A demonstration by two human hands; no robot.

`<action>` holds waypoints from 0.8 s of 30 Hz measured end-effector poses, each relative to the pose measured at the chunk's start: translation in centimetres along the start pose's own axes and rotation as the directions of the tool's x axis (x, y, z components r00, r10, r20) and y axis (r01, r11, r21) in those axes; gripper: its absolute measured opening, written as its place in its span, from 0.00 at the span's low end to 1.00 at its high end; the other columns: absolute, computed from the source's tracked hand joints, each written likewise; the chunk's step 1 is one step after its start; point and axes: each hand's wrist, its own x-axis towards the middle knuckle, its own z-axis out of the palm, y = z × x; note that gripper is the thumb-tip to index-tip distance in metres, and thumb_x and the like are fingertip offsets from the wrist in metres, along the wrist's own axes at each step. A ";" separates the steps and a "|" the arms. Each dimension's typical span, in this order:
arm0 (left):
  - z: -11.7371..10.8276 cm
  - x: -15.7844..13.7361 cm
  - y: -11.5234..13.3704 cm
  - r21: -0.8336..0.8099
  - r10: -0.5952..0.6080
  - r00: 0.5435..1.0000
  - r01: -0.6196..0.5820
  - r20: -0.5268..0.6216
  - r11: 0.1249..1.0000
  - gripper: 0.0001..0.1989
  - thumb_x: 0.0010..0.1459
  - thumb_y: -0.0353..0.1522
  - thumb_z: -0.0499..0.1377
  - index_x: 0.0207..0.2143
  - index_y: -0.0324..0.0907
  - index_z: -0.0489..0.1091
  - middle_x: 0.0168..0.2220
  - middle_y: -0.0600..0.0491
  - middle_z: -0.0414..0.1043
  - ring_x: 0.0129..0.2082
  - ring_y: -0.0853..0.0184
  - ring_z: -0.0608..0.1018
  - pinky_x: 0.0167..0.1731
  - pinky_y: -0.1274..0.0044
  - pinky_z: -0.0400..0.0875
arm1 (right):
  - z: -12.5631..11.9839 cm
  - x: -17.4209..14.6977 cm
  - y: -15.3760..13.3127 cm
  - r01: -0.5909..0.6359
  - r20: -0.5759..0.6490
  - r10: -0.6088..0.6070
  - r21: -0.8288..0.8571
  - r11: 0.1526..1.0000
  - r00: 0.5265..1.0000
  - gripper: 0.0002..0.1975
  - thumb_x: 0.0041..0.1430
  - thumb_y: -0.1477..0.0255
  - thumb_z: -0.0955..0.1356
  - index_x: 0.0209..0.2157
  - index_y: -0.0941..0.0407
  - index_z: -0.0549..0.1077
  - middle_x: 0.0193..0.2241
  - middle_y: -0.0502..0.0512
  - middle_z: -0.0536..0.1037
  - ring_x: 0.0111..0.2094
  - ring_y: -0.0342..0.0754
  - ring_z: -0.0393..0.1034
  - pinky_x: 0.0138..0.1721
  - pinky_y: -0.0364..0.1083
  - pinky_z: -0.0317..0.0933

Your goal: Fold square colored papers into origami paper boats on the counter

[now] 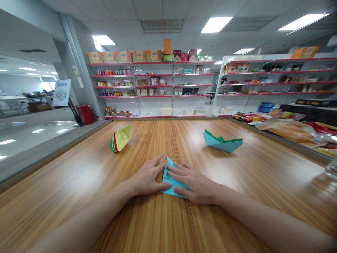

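Note:
A folded sheet of light blue paper [172, 186] lies flat on the table, coming to a point at its far end. My left hand [150, 175] is at its left edge, fingers spread, with the thumb resting on the near part of the sheet. Across the right side lies my right hand [197, 184], its outstretched fingers pressing the paper down and covering part of it. Farther off to the left stands a folded paper boat [121, 138] in yellow, red and green, tilted up. A blue and green paper boat [223, 142] sits beyond my right hand.
The wooden table [86, 211] has a raised rim. Packaged foods [286, 128] lie along its right side, and a clear plastic item [331, 170] is at the right edge. Stocked shelves [155, 86] stand behind, with a red box [84, 114] at the left.

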 end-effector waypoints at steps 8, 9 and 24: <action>-1.9 0.1 -0.2 -0.081 0.135 0.965 -0.119 0.227 0.990 0.38 0.51 0.52 0.59 0.62 0.57 0.51 0.66 0.53 0.45 0.65 0.45 0.44 0.59 0.50 0.41 | -1.4 -0.2 -1.3 0.242 -0.012 -0.242 0.067 0.968 0.970 0.22 0.64 0.63 0.61 0.57 0.55 0.65 0.54 0.60 0.70 0.59 0.54 0.58 0.61 0.59 0.40; -2.1 0.1 -0.2 -0.097 0.158 0.955 -0.138 0.249 0.986 0.38 0.51 0.51 0.59 0.62 0.59 0.51 0.66 0.55 0.45 0.65 0.45 0.43 0.58 0.48 0.40 | -1.4 -0.2 -1.4 0.278 -0.015 -0.278 0.084 0.957 0.961 0.20 0.64 0.64 0.61 0.55 0.55 0.66 0.52 0.59 0.72 0.58 0.53 0.60 0.61 0.58 0.41; -2.5 0.1 -0.6 -0.115 0.188 0.938 -0.161 0.289 0.980 0.40 0.49 0.52 0.60 0.62 0.58 0.49 0.66 0.55 0.44 0.65 0.43 0.43 0.58 0.48 0.38 | 0.8 0.5 3.3 -0.216 -0.126 0.208 -0.050 0.975 0.970 0.23 0.67 0.65 0.54 0.62 0.51 0.56 0.63 0.53 0.56 0.64 0.57 0.45 0.61 0.61 0.44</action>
